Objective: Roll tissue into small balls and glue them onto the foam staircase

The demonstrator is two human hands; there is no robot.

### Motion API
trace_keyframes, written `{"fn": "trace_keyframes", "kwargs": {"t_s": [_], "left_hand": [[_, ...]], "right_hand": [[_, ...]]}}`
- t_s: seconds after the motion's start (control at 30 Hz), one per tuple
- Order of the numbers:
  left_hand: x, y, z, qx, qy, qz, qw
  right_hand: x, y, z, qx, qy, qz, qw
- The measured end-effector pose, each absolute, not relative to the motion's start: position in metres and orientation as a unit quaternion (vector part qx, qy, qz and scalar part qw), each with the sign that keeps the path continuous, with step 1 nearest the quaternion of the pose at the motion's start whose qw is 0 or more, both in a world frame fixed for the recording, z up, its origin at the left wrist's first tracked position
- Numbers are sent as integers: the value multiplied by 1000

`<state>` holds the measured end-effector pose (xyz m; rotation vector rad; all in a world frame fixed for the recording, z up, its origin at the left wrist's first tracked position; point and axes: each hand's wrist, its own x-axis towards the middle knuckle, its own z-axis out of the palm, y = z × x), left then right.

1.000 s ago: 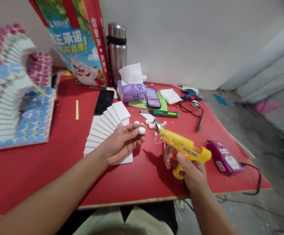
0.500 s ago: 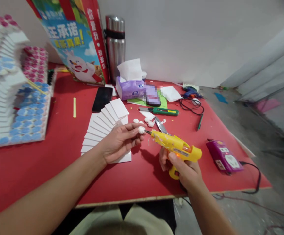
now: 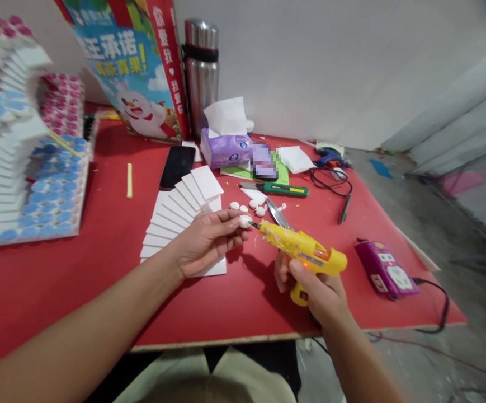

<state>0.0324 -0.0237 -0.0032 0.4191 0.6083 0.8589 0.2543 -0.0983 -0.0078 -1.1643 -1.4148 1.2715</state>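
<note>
Between thumb and fingers, my left hand (image 3: 209, 240) pinches a small round white piece (image 3: 245, 221). My right hand (image 3: 314, 282) is wrapped round the handle of a yellow hot glue gun (image 3: 299, 244), whose dark nozzle points left and meets the white piece, or nearly so. Several similar white pieces (image 3: 260, 211) lie just beyond my left fingertips. Under my left hand spreads a fanned set of white rectangular boards (image 3: 171, 218). Scissors (image 3: 277, 212) lie behind the glue gun, partly hidden by it.
A green utility knife (image 3: 282, 190), a black phone (image 3: 177, 168) and a purple tissue pack (image 3: 226, 148) lie farther back. A steel flask (image 3: 202, 73) and a printed box (image 3: 142, 73) stand by the wall. Left are blue-and-pink pieces on a board (image 3: 53, 196); right, a purple power box (image 3: 386, 270).
The whole view has shifted slightly. My left hand still holds the white piece at the glue gun's nozzle, and my right hand keeps the same grip.
</note>
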Motion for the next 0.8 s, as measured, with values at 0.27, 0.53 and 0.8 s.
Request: {"fn": "trace_keyframes", "kwargs": {"t_s": [0.27,0.53,0.8], "left_hand": [[32,-24,-4,195,291,398,848],[32,-24,-4,193,290,399,848],[31,-24,-4,185,292,408,845]], "right_hand": [[254,-98,-8,-478,-569,508,435],[252,-98,-6,-489,-556,499,450],[253,-97,-8,-484,-561,502,446]]}}
